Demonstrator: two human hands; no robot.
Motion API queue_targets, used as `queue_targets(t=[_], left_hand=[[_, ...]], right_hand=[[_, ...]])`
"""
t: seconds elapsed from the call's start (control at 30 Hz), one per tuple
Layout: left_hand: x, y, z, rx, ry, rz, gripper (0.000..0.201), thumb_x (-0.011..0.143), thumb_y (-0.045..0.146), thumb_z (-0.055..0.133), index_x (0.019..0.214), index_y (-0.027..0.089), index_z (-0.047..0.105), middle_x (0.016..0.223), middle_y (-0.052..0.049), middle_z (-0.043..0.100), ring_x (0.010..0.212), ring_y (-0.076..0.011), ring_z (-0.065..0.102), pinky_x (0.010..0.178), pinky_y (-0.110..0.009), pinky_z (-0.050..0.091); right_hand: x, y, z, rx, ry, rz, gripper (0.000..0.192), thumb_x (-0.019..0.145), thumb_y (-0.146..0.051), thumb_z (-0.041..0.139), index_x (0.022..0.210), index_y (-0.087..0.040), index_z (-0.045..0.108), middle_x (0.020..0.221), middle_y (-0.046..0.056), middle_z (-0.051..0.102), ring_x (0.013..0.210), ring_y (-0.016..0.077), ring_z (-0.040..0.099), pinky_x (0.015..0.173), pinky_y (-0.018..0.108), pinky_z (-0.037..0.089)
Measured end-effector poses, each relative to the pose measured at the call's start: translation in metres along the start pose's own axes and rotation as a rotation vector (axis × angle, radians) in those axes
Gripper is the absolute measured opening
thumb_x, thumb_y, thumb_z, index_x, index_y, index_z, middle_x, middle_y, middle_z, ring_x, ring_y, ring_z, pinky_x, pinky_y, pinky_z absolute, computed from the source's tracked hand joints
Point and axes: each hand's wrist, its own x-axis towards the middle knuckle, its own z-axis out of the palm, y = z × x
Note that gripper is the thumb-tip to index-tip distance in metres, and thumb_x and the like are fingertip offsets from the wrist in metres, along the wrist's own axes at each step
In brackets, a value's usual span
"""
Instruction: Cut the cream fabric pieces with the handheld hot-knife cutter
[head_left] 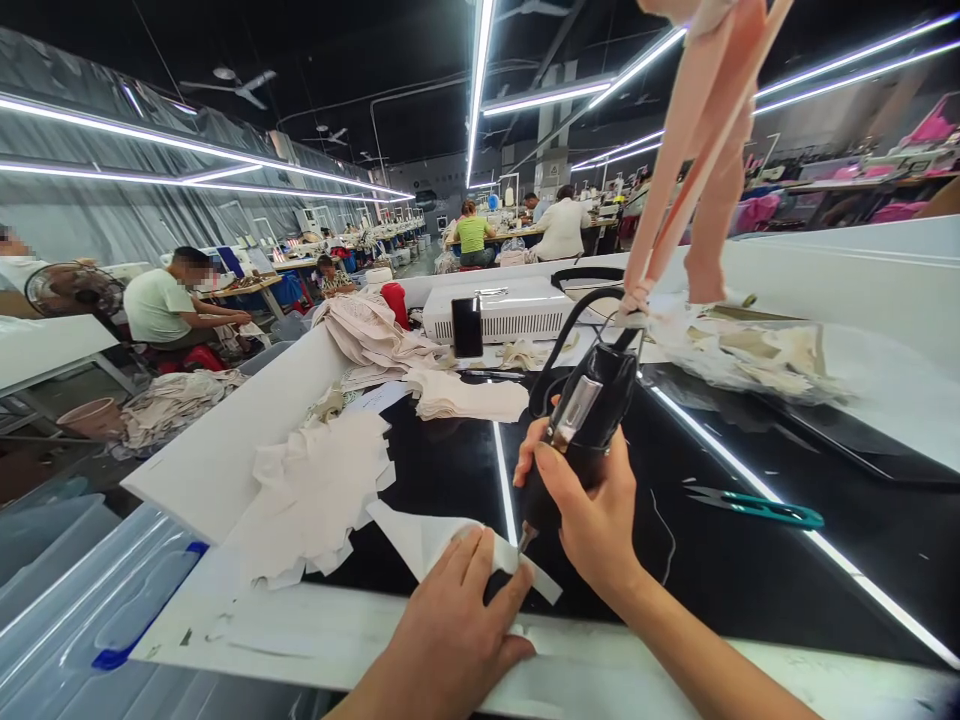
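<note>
My left hand [465,610] lies on a small piece of white cloth [420,535] at the table's front edge, its fingers stretched out and pressing the cloth down. A gap shows between thumb and forefinger. My right hand [600,510] is wrapped round a black corded hand tool [600,400] with a metal lever on its side. The tool is tilted, and its narrow metal tip [527,537] points down at the cloth beside my left fingers; whether it touches is hard to tell. Pink fabric strips [690,150] hang down to the tool's top.
A pile of pale cut cloth pieces [319,490] lies to the left, another stack [469,395] behind. Teal thread snips [757,507] lie at right. A phone [467,328] leans on a white vented box [517,318]. White side boards [240,430] border the table; people sew beyond.
</note>
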Motion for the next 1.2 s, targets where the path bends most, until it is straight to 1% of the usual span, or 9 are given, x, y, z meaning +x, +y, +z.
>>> queue_targets(t=[0.1,0.23,0.4,0.53,0.67,0.73,0.9,1.07,1.2], left_hand=[[0.0,0.0,0.0,-0.005,0.004,0.0,0.078,0.085,0.061,0.088,0.144,0.017,0.062,0.136,-0.027,0.068,0.127,-0.0435,0.07,0.101,-0.056,0.065],[0.001,0.001,0.0,-0.005,0.012,-0.005,0.08,0.082,0.061,0.09,0.143,0.018,0.062,0.136,-0.027,0.068,0.127,-0.0439,0.071,0.102,-0.057,0.065],[0.0,0.001,-0.004,-0.031,0.003,-0.01,0.079,0.082,0.06,0.091,0.143,0.018,0.062,0.137,-0.026,0.068,0.128,-0.0438,0.07,0.102,-0.057,0.065],[0.001,0.0,-0.007,-0.061,-0.003,-0.008,0.076,0.084,0.058,0.09,0.142,0.018,0.063,0.139,-0.026,0.067,0.129,-0.0437,0.069,0.103,-0.058,0.064],[0.004,-0.004,-0.015,-0.102,-0.011,0.003,0.067,0.088,0.051,0.09,0.14,0.018,0.064,0.138,-0.023,0.067,0.13,-0.0414,0.069,0.106,-0.056,0.063],[0.006,-0.007,-0.022,-0.128,-0.033,-0.002,0.061,0.09,0.045,0.089,0.139,0.019,0.064,0.138,-0.021,0.067,0.13,-0.0393,0.068,0.107,-0.054,0.063],[0.006,-0.01,-0.032,-0.196,-0.106,-0.056,0.06,0.09,0.038,0.09,0.14,0.017,0.063,0.138,-0.018,0.068,0.127,-0.0358,0.069,0.103,-0.049,0.066],[-0.002,-0.009,-0.029,-0.189,-0.112,-0.084,0.051,0.099,0.043,0.08,0.141,0.02,0.063,0.146,-0.017,0.065,0.134,-0.0366,0.066,0.109,-0.052,0.063],[-0.006,-0.009,-0.029,-0.194,-0.117,-0.093,0.052,0.1,0.046,0.078,0.144,0.023,0.062,0.149,-0.016,0.064,0.138,-0.0376,0.064,0.113,-0.056,0.06]], right_hand=[[0.003,0.001,0.002,0.014,0.0,0.002,0.018,0.093,-0.03,0.079,0.099,-0.027,0.062,0.086,-0.004,0.07,0.06,0.0124,0.065,0.057,0.027,0.059],[0.007,0.006,0.006,0.046,0.016,0.001,0.022,0.092,-0.032,0.081,0.099,-0.027,0.061,0.086,-0.005,0.069,0.061,0.0125,0.064,0.057,0.027,0.058],[0.007,0.009,0.008,0.042,-0.012,0.019,0.026,0.092,-0.03,0.08,0.108,-0.029,0.06,0.085,-0.006,0.069,0.062,0.013,0.064,0.057,0.028,0.059],[0.006,0.007,0.009,0.01,-0.005,0.013,0.022,0.093,-0.029,0.078,0.105,-0.029,0.059,0.086,-0.005,0.069,0.062,0.013,0.064,0.058,0.028,0.059],[0.005,0.006,0.01,0.003,-0.006,0.01,0.023,0.092,-0.027,0.077,0.105,-0.029,0.059,0.086,-0.005,0.068,0.061,0.0131,0.064,0.057,0.028,0.059],[0.003,0.006,0.01,-0.003,-0.001,0.006,0.025,0.092,-0.027,0.078,0.107,-0.029,0.058,0.085,-0.005,0.068,0.061,0.0131,0.063,0.056,0.028,0.058],[-0.001,0.0,0.011,-0.037,0.031,-0.009,0.024,0.09,-0.026,0.079,0.099,-0.028,0.057,0.084,-0.006,0.069,0.058,0.0119,0.064,0.056,0.027,0.059],[-0.006,-0.006,0.011,-0.069,0.034,-0.027,0.022,0.091,-0.026,0.078,0.094,-0.027,0.056,0.084,-0.006,0.07,0.057,0.0109,0.065,0.055,0.025,0.058],[-0.01,-0.007,0.011,-0.062,0.029,-0.022,0.021,0.092,-0.025,0.078,0.096,-0.028,0.058,0.085,-0.006,0.07,0.058,0.0113,0.066,0.056,0.026,0.058]])
